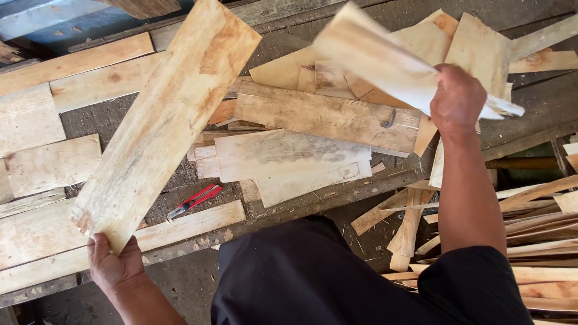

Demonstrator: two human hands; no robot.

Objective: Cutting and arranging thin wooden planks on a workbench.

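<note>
My left hand [112, 265] grips the near end of a long pale veneer sheet [168, 114] that slants up and away toward the top middle. My right hand [457, 99] is closed on a second thin wood sheet [379, 57], blurred by motion and lifted above the pile. Under both lies a heap of flat veneer pieces [319, 117] on a dark, dirty work surface [96, 120].
A red-handled utility knife [195, 200] lies near the table's front edge. Stacked boards [42, 150] fill the left side. Narrow wood offcuts [542, 241] are piled on the floor at the right. My dark clothing [313, 277] fills the bottom middle.
</note>
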